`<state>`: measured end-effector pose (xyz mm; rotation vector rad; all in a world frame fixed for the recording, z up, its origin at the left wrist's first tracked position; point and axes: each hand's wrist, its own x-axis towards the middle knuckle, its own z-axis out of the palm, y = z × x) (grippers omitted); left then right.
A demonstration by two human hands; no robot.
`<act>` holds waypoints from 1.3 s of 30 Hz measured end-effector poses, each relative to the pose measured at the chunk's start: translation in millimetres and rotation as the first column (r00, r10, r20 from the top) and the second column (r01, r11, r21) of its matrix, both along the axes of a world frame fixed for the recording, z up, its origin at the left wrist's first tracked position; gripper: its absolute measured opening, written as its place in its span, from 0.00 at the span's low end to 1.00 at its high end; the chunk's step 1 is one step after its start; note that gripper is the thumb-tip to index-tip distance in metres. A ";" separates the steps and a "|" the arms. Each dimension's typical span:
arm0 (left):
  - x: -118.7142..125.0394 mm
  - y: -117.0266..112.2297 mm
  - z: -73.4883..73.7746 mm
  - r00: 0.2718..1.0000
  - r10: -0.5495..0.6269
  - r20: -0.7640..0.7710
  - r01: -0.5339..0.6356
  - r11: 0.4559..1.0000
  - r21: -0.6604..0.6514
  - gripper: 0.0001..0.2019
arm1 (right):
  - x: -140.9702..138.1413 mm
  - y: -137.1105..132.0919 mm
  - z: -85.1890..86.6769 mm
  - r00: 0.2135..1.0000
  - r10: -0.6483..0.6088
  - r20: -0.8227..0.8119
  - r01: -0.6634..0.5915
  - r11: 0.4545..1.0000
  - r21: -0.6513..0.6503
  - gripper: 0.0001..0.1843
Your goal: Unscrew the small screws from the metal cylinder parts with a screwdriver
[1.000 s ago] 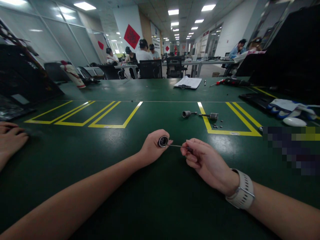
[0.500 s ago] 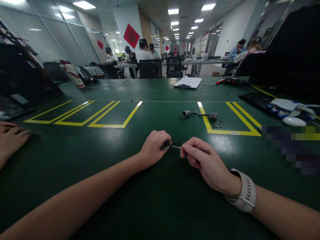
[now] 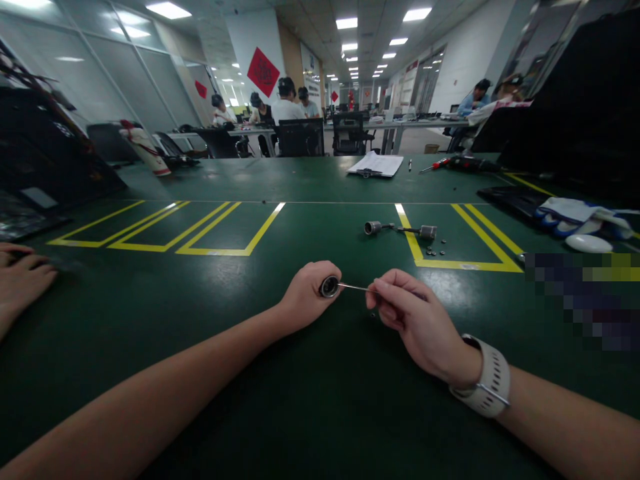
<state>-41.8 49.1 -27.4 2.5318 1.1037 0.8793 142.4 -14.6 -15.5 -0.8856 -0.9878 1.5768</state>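
Note:
My left hand (image 3: 307, 297) is wrapped round a round metal connector (image 3: 329, 287), its open end turned towards me. My right hand (image 3: 410, 313) pinches a thin screwdriver (image 3: 355, 287); most of its handle is hidden by the fingers. The screwdriver's shaft points left, its tip at the connector's right side by my left fingers. Whether the tip sits in a screw cannot be made out. A tiny dark part (image 3: 373, 315) lies on the table just below my right fingertips.
Beyond my hands lie two metal connectors joined by a short cable (image 3: 400, 229), with several tiny nuts or screws (image 3: 434, 253) beside them. Yellow tape (image 3: 465, 266) marks the green table. A clipboard (image 3: 375, 165), gloves (image 3: 580, 213) and a power drill (image 3: 470, 163) lie farther off. Another person's hand (image 3: 25, 277) rests at left.
My right hand has moved slightly right and up, baring more of the screwdriver's shaft. The connector in my left hand has turned a little, its open end facing me more.

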 end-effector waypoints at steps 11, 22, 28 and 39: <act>0.6 -0.3 1.0 0.998 -0.055 -0.010 0.055 0.998 0.011 0.07 | 3.7 5.2 7.3 0.998 0.060 -0.019 -0.062 0.992 -0.107 0.08; 1.5 0.8 0.5 0.998 0.006 -0.068 -0.006 1.000 -0.004 0.06 | 3.2 6.9 4.9 1.000 0.020 -0.012 -0.021 0.995 -0.097 0.09; 1.4 2.1 -0.3 0.990 0.071 -0.124 -0.077 0.996 -0.037 0.04 | 7.6 10.3 0.8 1.000 -0.026 -0.012 0.025 0.995 -0.096 0.09; 0.2 1.9 -0.6 0.989 0.119 -0.086 -0.126 0.988 -0.085 0.04 | 6.6 11.1 3.2 0.988 -0.153 0.011 0.153 0.981 -0.117 0.09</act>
